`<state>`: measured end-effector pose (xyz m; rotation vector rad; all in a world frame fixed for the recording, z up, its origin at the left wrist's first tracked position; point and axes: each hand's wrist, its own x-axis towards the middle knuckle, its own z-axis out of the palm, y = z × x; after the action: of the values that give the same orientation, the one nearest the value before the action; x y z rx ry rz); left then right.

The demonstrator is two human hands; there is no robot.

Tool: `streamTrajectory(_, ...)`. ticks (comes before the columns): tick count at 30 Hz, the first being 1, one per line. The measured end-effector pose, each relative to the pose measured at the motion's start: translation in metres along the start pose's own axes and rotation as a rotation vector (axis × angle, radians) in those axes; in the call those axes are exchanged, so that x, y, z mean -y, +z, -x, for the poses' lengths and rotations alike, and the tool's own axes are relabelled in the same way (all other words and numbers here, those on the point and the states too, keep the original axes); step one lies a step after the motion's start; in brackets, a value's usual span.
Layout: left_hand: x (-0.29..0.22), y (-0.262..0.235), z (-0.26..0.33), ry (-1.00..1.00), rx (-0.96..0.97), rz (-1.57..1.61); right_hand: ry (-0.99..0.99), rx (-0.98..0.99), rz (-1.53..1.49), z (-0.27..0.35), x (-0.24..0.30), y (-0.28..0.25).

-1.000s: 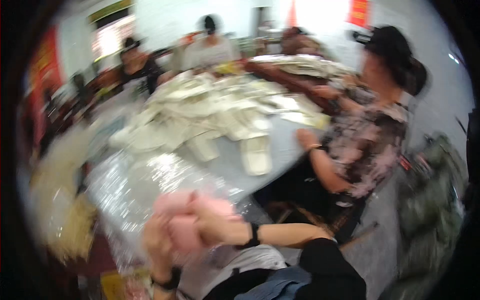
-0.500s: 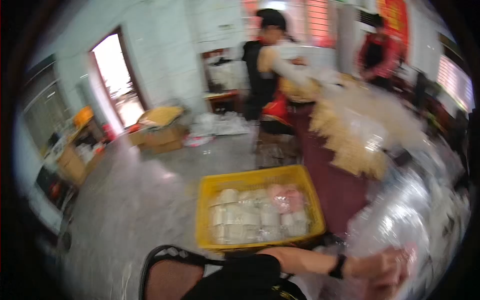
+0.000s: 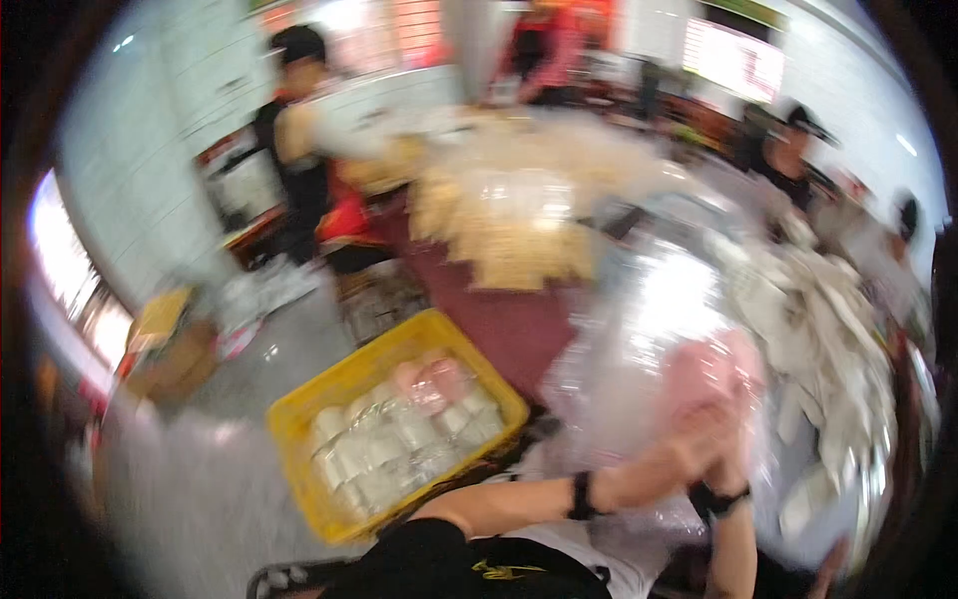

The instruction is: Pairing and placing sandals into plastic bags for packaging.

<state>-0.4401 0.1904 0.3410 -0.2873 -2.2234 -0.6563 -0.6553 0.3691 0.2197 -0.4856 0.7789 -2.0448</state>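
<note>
Head view swung back from yellow plastic crate (image 3: 299, 439); left hand (image 3: 689, 449) and right hand (image 3: 733, 454) apparently clasped together on soft pink bagged item (image 3: 704, 369).

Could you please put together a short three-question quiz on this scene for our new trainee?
1. True or false: both hands are together at a pink item over the clear plastic sheet.
2. Which colour is the crate on the floor at the person's left? A) blue B) yellow C) green
3. Fill in: the crate holds mostly ____ wrapped bundles, with one pink bundle at its far side.

Key:
1. True; the motion blur hides the exact grip.
2. B
3. white
</note>
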Motion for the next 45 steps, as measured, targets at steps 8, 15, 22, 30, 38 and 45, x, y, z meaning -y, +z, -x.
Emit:
streamTrajectory(8,-0.041,-0.006,-0.025,0.071,0.143,0.283,-0.726,-0.398,1.480,-0.040,0.032,0.144)
streamTrajectory(15,-0.047,0.010,-0.014,0.063,0.215,0.252,-0.665,-0.353,2.189,-0.089,0.034,0.134)
streamTrajectory(22,-0.022,-0.024,-0.009,0.014,0.321,0.344,-0.563,-0.341,1.740,-0.069,0.017,0.140)
streamTrajectory(30,0.026,-0.039,-0.002,-0.046,0.313,0.055,-0.518,-0.165,1.861,0.000,0.006,0.133)
streamTrajectory(38,0.041,-0.025,0.017,-0.041,0.392,0.010,-0.458,0.039,1.612,-0.012,-0.003,0.137)
streamTrajectory(45,0.041,-0.041,-0.001,0.037,0.416,0.009,-0.464,0.043,1.794,0.085,0.041,0.155)
